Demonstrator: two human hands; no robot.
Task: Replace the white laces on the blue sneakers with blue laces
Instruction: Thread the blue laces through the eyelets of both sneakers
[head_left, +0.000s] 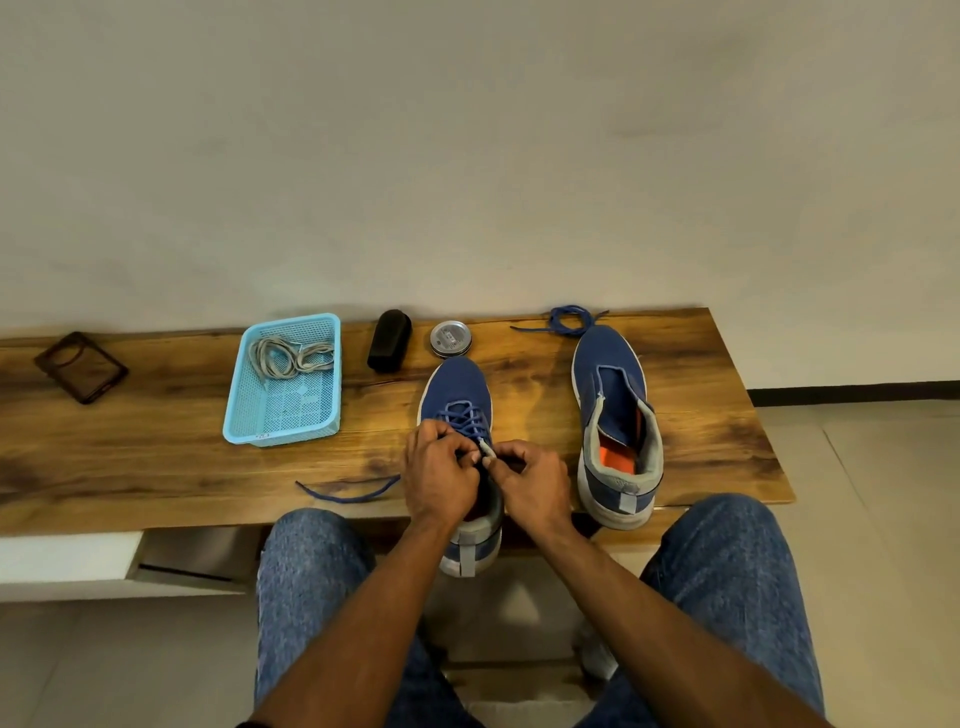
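Both hands meet over the tongue of the near sneaker, knuckles up. The left hand and right hand each keep a narrow grip pinching the blue lace at the top eyelets; its loose end trails left across the wooden worktop. Right of the grip stands the unlaced sneaker, a second blue lace coiled beyond its toe. Far left, a light blue basket holds the white laces. A pale wall rises behind.
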